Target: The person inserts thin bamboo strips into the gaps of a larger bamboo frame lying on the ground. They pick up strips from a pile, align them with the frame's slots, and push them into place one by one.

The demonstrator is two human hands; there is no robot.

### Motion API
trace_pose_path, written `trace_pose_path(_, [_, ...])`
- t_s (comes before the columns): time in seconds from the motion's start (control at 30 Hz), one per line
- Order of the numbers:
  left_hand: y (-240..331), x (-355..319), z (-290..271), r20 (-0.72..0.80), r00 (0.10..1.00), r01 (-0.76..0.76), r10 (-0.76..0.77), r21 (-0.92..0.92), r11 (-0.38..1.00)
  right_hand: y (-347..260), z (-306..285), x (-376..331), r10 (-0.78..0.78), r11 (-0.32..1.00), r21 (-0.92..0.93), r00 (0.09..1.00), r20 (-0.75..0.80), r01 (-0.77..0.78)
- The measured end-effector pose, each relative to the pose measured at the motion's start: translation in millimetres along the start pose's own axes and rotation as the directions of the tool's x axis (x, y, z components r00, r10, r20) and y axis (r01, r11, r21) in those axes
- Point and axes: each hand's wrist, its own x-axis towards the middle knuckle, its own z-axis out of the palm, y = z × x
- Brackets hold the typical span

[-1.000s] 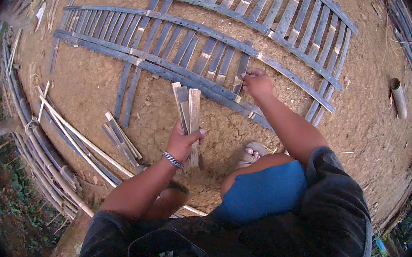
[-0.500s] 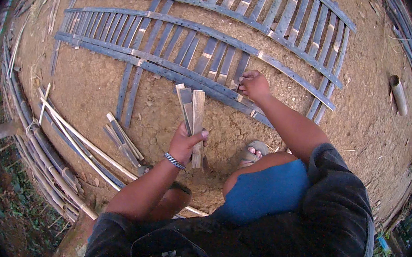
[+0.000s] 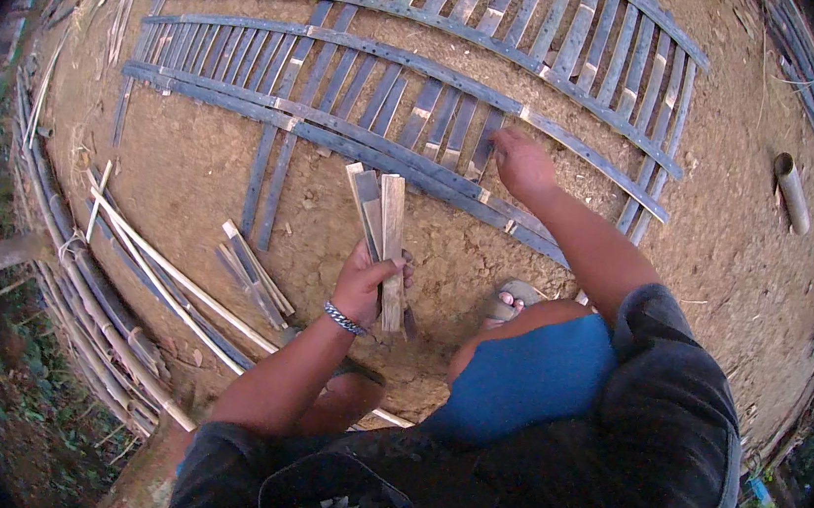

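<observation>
Head view, only one available. Person is squatting on a dirt floor (image 3: 187,171), looking down at a flat woven lattice (image 3: 417,67) of grey-blue bamboo slats spreading from 9 through 12 to 2 o'clock in the frame.

Left hand (image 3: 364,284) is gripping a bundle of short slats (image 3: 379,221), fingers closed around its lower end. The bundle is standing roughly upright in the picture, long axis running 6 to 12 o'clock, fanning slightly at the top; the pieces are pale tan on the cut faces with grey-blue skin. A metal bracelet (image 3: 345,319) is sitting on that wrist.

Right hand (image 3: 521,162) is reaching out at about 1 o'clock from the bundle, fingers pinching down on the near end of one lattice slat (image 3: 486,143), where it is meeting the long diagonal cross strip (image 3: 359,145). That slat's long axis is running toward 12 to 1 o'clock, away from the body. Cannot tell if the fingers are fully closed on it or just pressing.

Key relation: the bundle's top end is lying just short of the lattice's near edge, and the right hand is the one nearer the weave; the left is sitting back, closer to the knee.

More loose slats (image 3: 251,272) are lying on the dirt at 9 o'clock from the left hand. A sandalled foot (image 3: 511,305) is showing beside the blue shorts (image 3: 533,376).
</observation>
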Motion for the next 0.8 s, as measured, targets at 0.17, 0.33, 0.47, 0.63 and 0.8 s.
trace_pose_path(0.17, [-11,2,-7,0.000,1.000,0.001,-0.001,0.057,0.998,0,-14,18,-0.336,0.875,-0.278,0.911,0.240,0.397])
trace_pose_path(0.33, [-19,-3,-4,-0.038,0.998,0.052,-0.050,0.055,0.997,-7,-37,13,-0.311,0.791,-0.409,0.874,0.373,0.456])
trace_pose_path(0.47, [-16,-6,0,-0.033,0.998,0.052,-0.051,0.053,0.997,9,-49,-10,-0.019,0.850,-0.460,0.889,0.457,0.255])
trace_pose_path(0.63, [-28,1,-14,-0.020,1.000,0.021,-0.019,0.106,0.994,11,-70,-33,0.309,0.943,-0.234,0.889,0.339,-0.238])
trace_pose_path(0.8, [-25,4,-11,0.015,1.000,-0.013,0.011,0.138,0.990,10,-43,-15,0.415,0.910,-0.050,0.899,0.138,-0.413])
